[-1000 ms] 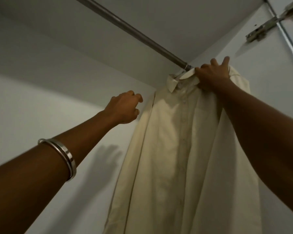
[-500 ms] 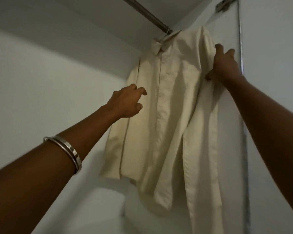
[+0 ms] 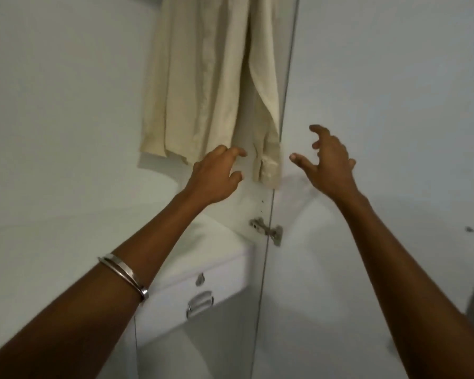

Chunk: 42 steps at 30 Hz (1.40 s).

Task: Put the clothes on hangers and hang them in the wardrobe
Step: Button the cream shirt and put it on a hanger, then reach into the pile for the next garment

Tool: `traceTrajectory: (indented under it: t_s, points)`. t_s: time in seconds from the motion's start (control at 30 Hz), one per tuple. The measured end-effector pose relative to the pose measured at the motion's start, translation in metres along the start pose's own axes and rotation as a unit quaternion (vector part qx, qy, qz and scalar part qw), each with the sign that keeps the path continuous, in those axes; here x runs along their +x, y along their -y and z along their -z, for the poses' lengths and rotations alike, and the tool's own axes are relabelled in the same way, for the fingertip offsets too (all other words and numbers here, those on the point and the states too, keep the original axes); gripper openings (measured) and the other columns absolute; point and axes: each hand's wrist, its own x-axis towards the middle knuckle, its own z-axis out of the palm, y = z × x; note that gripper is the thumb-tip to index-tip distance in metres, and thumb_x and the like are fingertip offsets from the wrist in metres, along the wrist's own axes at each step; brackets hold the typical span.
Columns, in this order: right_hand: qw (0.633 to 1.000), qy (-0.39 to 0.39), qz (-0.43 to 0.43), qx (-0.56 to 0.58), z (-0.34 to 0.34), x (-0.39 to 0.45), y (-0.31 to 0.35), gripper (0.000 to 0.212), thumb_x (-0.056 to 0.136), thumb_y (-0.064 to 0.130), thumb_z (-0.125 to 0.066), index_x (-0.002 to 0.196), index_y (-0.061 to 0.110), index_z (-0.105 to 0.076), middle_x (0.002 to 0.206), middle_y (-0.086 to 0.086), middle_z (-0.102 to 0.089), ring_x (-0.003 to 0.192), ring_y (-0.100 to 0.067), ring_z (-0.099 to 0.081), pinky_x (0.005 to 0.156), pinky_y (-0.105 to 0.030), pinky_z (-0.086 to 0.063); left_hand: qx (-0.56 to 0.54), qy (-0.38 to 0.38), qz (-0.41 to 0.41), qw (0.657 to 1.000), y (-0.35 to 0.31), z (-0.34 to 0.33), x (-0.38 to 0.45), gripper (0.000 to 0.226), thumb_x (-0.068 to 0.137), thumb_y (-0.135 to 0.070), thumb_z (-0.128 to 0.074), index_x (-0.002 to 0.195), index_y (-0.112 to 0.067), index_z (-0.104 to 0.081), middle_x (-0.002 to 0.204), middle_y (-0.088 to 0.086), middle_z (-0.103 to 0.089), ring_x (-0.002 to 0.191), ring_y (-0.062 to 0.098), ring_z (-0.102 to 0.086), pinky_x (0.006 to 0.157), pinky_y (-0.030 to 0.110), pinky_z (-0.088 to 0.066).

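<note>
Head camera faces forward, close into the wardrobe (image 3: 66, 105).

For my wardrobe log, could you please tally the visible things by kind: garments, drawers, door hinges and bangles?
Cream shirt: 1
Drawer: 1
Door hinge: 1
Metal bangle: 1
Total: 4

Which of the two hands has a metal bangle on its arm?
The left hand: a silver bangle circles that forearm. The right hand, reaching beside the cream shirt's cuff, has a bare arm.
</note>
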Motion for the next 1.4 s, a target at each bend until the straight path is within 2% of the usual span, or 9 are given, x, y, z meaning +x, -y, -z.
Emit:
traceTrajectory:
  t_s: [0.2,0.3,0.5,0.57,0.7,1.0,1.17,1.3,1.4]
  points:
    - [0.991,0.029,-0.116,0.052,0.052,-0.210,-0.050,0.065,0.084,0.048,-0.068,0.139,0.028,-0.040,0.109,0.002,-0.059,0.094,-0.017,-0.059,0.092,-0.051,-0.045,-0.120,0.072,0.013,0.990,-0.079,-0.068,-0.132,0.038,0.089,-0.022,-0.061,0.127,-0.025,-0.053,0.119,0.000,-0.057,0.104,0.018,-0.057,0.092,0.043,-0.047]
    - [0.976,0.007,-0.210,0.064,0.090,-0.329,-0.066,0.060,0.084,0.041,-0.071,0.135,0.022,-0.046,0.099,0.002,-0.060,0.084,-0.015,-0.061,0.083,-0.042,-0.052,-0.187,0.133,0.017,0.973,-0.132,-0.107,-0.211,0.036,0.090,-0.020,-0.061,0.126,-0.024,-0.055,0.116,-0.001,-0.059,0.098,0.014,-0.058,0.086,0.028,-0.045]
    - [0.902,-0.033,-0.430,0.012,0.193,-0.561,-0.066,0.047,0.090,0.029,-0.066,0.132,0.016,-0.049,0.093,0.002,-0.061,0.076,-0.009,-0.059,0.066,-0.015,-0.044,-0.312,0.348,0.032,0.883,-0.264,-0.161,-0.394,0.032,0.089,-0.011,-0.062,0.121,-0.017,-0.059,0.105,0.004,-0.062,0.084,0.014,-0.058,0.066,0.000,-0.037]
    - [0.862,-0.070,-0.502,-0.014,0.234,-0.627,-0.060,0.043,0.091,0.026,-0.065,0.130,0.016,-0.051,0.090,0.004,-0.060,0.073,-0.007,-0.057,0.064,-0.011,-0.042,-0.330,0.417,0.031,0.846,-0.313,-0.164,-0.452,0.031,0.090,-0.012,-0.061,0.121,-0.018,-0.059,0.102,0.002,-0.062,0.084,0.013,-0.058,0.068,0.005,-0.039]
    - [0.790,-0.133,-0.593,-0.077,0.311,-0.742,-0.038,0.036,0.089,0.020,-0.068,0.122,0.012,-0.058,0.076,0.011,-0.058,0.072,-0.015,-0.060,0.073,-0.030,-0.049,-0.335,0.537,-0.040,0.773,-0.403,-0.157,-0.552,0.030,0.089,-0.009,-0.059,0.117,-0.016,-0.061,0.087,-0.001,-0.064,0.081,0.015,-0.061,0.079,0.025,-0.048]
    - [0.609,-0.216,-0.747,-0.159,0.455,-0.978,0.026,0.023,0.088,0.016,-0.067,0.109,0.008,-0.067,0.083,-0.014,-0.069,0.080,-0.027,-0.065,0.074,-0.028,-0.042,-0.268,0.694,-0.216,0.632,-0.576,-0.136,-0.740,0.031,0.087,-0.009,-0.060,0.118,-0.011,-0.061,0.085,0.007,-0.072,0.089,0.020,-0.065,0.083,0.027,-0.045]
    - [0.454,-0.223,-0.838,-0.204,0.530,-1.106,0.054,0.024,0.088,0.022,-0.066,0.110,0.013,-0.066,0.103,-0.011,-0.070,0.106,-0.031,-0.062,0.087,-0.037,-0.047,-0.222,0.741,-0.213,0.597,-0.657,-0.124,-0.845,0.049,0.086,-0.012,-0.065,0.132,-0.012,-0.049,0.090,0.010,-0.071,0.095,0.027,-0.065,0.085,0.029,-0.043]
    - [0.325,-0.174,-0.848,-0.381,0.609,-1.184,0.072,0.039,0.088,0.029,-0.064,0.122,0.010,-0.056,0.123,-0.020,-0.054,0.118,-0.039,-0.047,0.092,-0.048,-0.040,-0.208,0.762,-0.184,0.584,-0.704,-0.117,-0.909,0.052,0.086,-0.013,-0.067,0.133,-0.012,-0.047,0.094,0.015,-0.070,0.095,0.029,-0.064,0.082,0.031,-0.042]
    - [0.275,-0.143,-0.845,-0.435,0.668,-1.230,0.075,0.051,0.090,0.029,-0.063,0.131,0.006,-0.046,0.135,-0.024,-0.043,0.127,-0.040,-0.035,0.099,-0.054,-0.030,-0.191,0.773,-0.194,0.573,-0.733,-0.119,-0.944,0.047,0.086,-0.012,-0.067,0.130,-0.012,-0.051,0.087,0.016,-0.069,0.093,0.032,-0.065,0.079,0.033,-0.044]
